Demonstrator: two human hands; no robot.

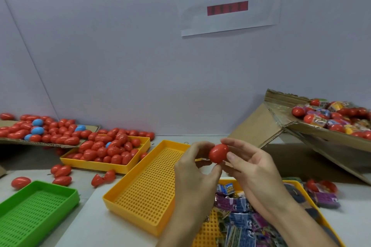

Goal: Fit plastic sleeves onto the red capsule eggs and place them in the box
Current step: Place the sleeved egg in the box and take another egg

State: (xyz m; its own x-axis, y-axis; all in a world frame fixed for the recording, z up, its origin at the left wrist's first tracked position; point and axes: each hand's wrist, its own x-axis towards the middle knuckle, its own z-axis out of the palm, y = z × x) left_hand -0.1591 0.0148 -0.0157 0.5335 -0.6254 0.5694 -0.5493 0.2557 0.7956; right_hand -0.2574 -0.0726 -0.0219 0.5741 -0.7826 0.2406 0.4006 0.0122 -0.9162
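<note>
One green perforated tray (36, 206) sits at the counter's near left edge, five loose red eggs (61, 170) scattered just beyond it. Three yellow trays follow: the far one (124, 166) heaped with red eggs, the middle one (144, 192) bare, the near right one (297, 184) filled with printed plastic sleeves (241, 218). Above the middle tray, the left hand (192, 170) and right hand (253, 168) share one red capsule egg (218, 153), each grip narrow, fingertips pinching it. One cardboard box (321, 136) of sleeved eggs tilts at the far right corner.
</note>
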